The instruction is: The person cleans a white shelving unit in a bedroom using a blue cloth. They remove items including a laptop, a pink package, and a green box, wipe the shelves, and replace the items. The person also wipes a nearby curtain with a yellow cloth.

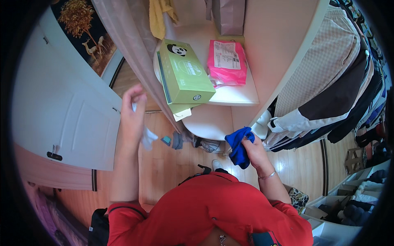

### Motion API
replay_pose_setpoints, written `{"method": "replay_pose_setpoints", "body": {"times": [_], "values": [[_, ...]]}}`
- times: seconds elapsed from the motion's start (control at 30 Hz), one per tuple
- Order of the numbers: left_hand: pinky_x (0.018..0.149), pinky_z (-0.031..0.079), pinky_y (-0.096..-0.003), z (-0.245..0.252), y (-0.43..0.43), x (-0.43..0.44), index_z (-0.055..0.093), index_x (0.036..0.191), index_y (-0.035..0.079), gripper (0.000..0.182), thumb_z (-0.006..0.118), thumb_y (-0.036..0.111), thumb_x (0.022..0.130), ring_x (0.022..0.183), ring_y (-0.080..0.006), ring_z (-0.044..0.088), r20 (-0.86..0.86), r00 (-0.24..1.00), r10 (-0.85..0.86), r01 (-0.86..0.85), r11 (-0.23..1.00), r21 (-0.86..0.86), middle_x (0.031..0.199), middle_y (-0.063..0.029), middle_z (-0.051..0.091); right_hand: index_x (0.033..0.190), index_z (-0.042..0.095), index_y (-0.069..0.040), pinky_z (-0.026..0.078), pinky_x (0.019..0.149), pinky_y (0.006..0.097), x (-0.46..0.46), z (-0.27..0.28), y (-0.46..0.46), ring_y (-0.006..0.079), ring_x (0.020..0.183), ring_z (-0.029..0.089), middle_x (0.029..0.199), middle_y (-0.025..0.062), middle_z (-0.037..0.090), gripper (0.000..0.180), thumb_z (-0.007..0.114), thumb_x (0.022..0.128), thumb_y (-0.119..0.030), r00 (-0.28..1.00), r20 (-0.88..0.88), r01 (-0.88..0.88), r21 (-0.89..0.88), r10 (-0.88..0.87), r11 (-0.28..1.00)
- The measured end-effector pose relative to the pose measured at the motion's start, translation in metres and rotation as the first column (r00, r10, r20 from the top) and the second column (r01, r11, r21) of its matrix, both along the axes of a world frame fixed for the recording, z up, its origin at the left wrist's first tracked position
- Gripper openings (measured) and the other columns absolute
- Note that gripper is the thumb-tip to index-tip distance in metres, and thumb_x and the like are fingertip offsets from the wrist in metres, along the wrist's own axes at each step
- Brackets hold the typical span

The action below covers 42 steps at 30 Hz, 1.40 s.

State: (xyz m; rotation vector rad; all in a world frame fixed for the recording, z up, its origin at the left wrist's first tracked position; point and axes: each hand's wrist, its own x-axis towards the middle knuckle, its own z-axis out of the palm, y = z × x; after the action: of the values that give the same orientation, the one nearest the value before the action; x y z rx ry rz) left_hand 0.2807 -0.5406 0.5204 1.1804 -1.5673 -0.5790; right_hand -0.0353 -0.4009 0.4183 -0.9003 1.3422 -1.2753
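My right hand grips a crumpled blue cloth in front of the lower white shelf. On the other side, my left hand is raised near the curtain, its fingers curled around a thin white tissue or cloth whose end hangs below the palm. Between and beyond the hands, a green box with a panda picture lies on the upper rounded shelf, over other flat items. Beside it is a pink plastic pack with a printed label.
A yellow cloth and a pale curtain hang left of the shelves. Clothes hang at the right. A white door stands at the left. Small cloths lie on the wooden floor. Open compartments with clothing are at the lower right.
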Motion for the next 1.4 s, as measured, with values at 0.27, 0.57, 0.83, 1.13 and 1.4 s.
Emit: {"method": "replay_pose_setpoints", "body": {"times": [0.27, 0.57, 0.83, 1.13, 1.4], "values": [[0.048, 0.031, -0.0204, 0.002, 0.018, -0.023, 0.027, 0.148, 0.007, 0.076, 0.044, 0.06, 0.097, 0.115, -0.0163, 0.054, -0.356, 0.927, -0.122, 0.281, 0.853, 0.439, 0.137, -0.0118, 0.049, 0.107, 0.061, 0.001, 0.048, 0.089, 0.0341, -0.002, 0.096, -0.036, 0.0262, 0.094, 0.063, 0.104, 0.013, 0.064, 0.025, 0.052, 0.084, -0.001, 0.781, -0.416, -0.047, -0.783, -0.467, 0.62], [0.046, 0.036, -0.019, 0.004, -0.023, -0.027, 0.031, 0.149, 0.01, 0.069, 0.049, 0.051, 0.098, 0.075, -0.0054, 0.054, -0.152, 0.986, -0.069, 0.137, 0.853, 0.503, 0.14, -0.016, 0.046, 0.11, 0.061, -0.006, 0.043, 0.09, 0.0449, 0.02, 0.084, -0.092, 0.0321, 0.107, 0.058, 0.117, 0.0104, 0.061, 0.041, 0.07, 0.07, -0.011, 0.242, -0.804, -0.346, -0.594, -0.543, 0.726], [0.047, 0.039, -0.0231, 0.01, -0.039, -0.045, 0.029, 0.148, 0.004, 0.071, 0.05, 0.05, 0.098, 0.091, -0.0123, 0.055, -0.067, 0.987, -0.148, 0.163, 0.893, 0.42, 0.136, -0.0154, 0.046, 0.106, 0.062, -0.007, 0.044, 0.087, 0.0436, 0.014, 0.08, -0.091, 0.031, 0.102, 0.06, 0.112, 0.0096, 0.063, 0.038, 0.071, 0.07, -0.013, 0.333, -0.775, -0.368, -0.631, -0.536, 0.683], [0.105, 0.039, -0.0354, 0.044, -0.095, -0.056, 0.044, 0.142, 0.001, 0.068, 0.053, 0.05, 0.095, 0.124, -0.0274, 0.053, 0.257, 0.931, -0.261, 0.13, 0.892, 0.434, 0.13, -0.0227, 0.056, 0.104, 0.063, -0.005, 0.045, 0.089, 0.0431, 0.012, 0.088, -0.096, 0.0315, 0.102, 0.062, 0.111, 0.0116, 0.065, 0.034, 0.069, 0.072, -0.012, 0.375, -0.793, -0.359, -0.602, -0.481, 0.713], [0.087, 0.05, -0.0373, 0.086, -0.1, -0.064, 0.064, 0.117, 0.003, 0.047, 0.064, 0.04, 0.088, 0.101, -0.0284, 0.065, 0.569, 0.822, -0.012, 0.018, 1.0, -0.005, 0.117, -0.0173, 0.064, 0.098, 0.064, -0.007, 0.047, 0.081, 0.0384, 0.01, 0.064, -0.098, 0.0255, 0.096, 0.064, 0.104, 0.0069, 0.067, 0.031, 0.069, 0.068, -0.015, 0.394, -0.666, -0.414, -0.744, -0.633, 0.524]]}}
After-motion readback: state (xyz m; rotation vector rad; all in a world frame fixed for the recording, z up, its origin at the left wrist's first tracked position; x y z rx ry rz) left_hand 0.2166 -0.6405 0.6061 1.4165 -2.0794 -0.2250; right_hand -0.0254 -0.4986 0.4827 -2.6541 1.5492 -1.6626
